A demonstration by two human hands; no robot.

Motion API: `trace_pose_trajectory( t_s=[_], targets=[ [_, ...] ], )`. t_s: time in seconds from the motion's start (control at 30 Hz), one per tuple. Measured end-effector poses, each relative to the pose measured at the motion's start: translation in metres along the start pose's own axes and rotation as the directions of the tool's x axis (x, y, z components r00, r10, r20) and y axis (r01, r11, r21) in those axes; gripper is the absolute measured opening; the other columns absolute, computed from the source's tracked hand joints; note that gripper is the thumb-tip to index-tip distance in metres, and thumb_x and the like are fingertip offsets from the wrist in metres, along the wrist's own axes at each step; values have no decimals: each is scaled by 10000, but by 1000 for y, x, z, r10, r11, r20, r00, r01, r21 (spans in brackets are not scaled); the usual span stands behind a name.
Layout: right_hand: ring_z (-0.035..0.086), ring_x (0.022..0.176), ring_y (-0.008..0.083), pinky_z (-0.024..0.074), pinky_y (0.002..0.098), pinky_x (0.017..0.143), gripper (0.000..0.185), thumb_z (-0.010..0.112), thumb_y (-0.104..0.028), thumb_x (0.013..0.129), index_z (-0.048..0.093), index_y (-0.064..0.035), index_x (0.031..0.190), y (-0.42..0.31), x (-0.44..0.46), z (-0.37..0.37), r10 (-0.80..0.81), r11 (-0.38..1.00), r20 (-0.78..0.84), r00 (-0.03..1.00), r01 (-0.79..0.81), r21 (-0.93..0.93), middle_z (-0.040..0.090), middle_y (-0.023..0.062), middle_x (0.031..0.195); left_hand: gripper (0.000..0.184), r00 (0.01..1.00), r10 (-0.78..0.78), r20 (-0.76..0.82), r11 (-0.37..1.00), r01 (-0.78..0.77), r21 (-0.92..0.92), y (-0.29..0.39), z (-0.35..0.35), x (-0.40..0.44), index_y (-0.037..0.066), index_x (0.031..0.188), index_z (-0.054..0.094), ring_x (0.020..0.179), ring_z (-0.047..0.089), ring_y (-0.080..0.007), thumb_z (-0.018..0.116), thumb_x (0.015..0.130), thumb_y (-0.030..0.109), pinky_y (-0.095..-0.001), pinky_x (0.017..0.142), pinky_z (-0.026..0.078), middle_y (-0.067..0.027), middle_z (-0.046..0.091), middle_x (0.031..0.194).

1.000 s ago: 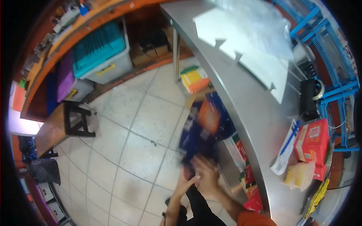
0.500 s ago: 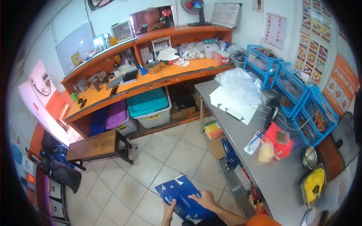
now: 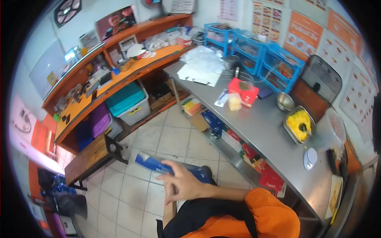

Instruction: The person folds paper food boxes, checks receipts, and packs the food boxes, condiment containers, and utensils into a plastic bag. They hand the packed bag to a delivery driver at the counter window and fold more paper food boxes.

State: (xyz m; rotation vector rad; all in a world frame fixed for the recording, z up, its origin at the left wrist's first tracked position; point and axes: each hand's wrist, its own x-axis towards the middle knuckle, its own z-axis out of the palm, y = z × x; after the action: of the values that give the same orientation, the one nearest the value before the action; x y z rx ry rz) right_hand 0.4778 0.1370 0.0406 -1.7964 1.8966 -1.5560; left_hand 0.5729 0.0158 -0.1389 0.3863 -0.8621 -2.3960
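A flat blue printed carton point(image 3: 151, 163) is tilted almost edge-on above the floor, in front of my body. My left hand point(image 3: 170, 193) is at its lower edge and supports it, with most of the fingers hidden behind my right hand. My right hand point(image 3: 183, 181) crosses in front of the carton, its fingers apart and slightly bent, with nothing visible between them. The carton's right end runs behind my right wrist.
A steel table point(image 3: 254, 123) on the right bears red packets point(image 3: 250, 95), a tray of yellow food point(image 3: 298, 125), a metal bowl point(image 3: 285, 102) and a small scale point(image 3: 310, 158). Cartons fill its lower shelf. A wooden bench point(image 3: 89, 160) and an orange counter point(image 3: 131, 73) stand left.
My view has turned to the right. The carton has tipped from showing its broad face to nearly edge-on. My right hand has left its edge and crossed leftward over my left hand.
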Motion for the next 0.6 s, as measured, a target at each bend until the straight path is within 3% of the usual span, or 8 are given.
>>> trace_pose_trajectory(
  t_s=[0.07,0.13,0.23,0.3,0.37,0.43,0.53,0.6],
  targets=[
    [440,1269,348,360,477,1049,475,730,-242,754,574,-80,1172,5,-18,9,16,983,29,999,-11,-181,482,164,1316,583,993,-110,-41,986,104,-127,21,11,-17,85,1388,409,1136,557,-212,556,953,443,-335,905,490,-103,530,1291],
    [379,1337,338,334,490,1077,534,753,-228,695,575,-113,1185,48,-39,17,-272,874,170,947,317,-369,426,162,1390,609,978,-208,13,957,206,-203,96,106,-50,96,1368,429,1054,594,-224,603,917,467,-404,796,543,-125,553,1231],
    [366,1354,336,344,466,1077,545,717,-148,699,576,-138,1226,25,-62,-8,-196,890,461,866,354,-287,415,162,1413,577,914,-282,-293,805,391,446,116,-7,-33,47,1245,540,1028,634,-234,585,906,512,-390,809,558,-140,635,1148],
    [361,1357,345,342,461,1085,609,640,-21,718,546,-158,1303,3,-67,-10,-114,939,401,909,230,-256,409,157,1429,459,946,-318,-54,839,308,449,116,18,-41,55,1199,563,1009,639,-216,589,924,421,-381,800,560,-121,651,1105],
    [403,1335,362,332,488,1090,594,581,46,774,539,-140,1336,-7,-61,2,-158,987,30,987,157,12,424,149,1428,341,922,-327,205,879,217,424,103,37,-43,63,1153,586,990,644,-198,593,941,331,-372,791,563,-103,667,1063],
    [369,1350,391,308,458,1108,486,520,101,791,578,-15,1259,-25,-52,16,94,863,-333,938,89,497,443,171,1409,252,952,-305,-10,918,291,-269,79,49,-42,79,1185,559,963,648,-185,571,952,172,-346,799,557,-85,654,1086],
    [446,1302,352,357,468,1088,396,567,57,790,631,-20,1173,-25,-54,16,-18,923,-547,837,224,313,529,149,1321,279,967,-208,146,963,229,-143,63,63,-27,98,1228,512,946,636,-179,522,980,226,-332,837,536,-70,626,1100],
    [532,1222,330,427,476,1043,277,618,3,775,680,-35,1043,-27,-58,-17,-443,896,-257,859,419,-146,609,112,1183,318,973,-222,61,974,224,-28,58,74,-25,85,1195,512,921,629,-179,516,971,310,-322,818,531,-79,613,1063]
  ],
)
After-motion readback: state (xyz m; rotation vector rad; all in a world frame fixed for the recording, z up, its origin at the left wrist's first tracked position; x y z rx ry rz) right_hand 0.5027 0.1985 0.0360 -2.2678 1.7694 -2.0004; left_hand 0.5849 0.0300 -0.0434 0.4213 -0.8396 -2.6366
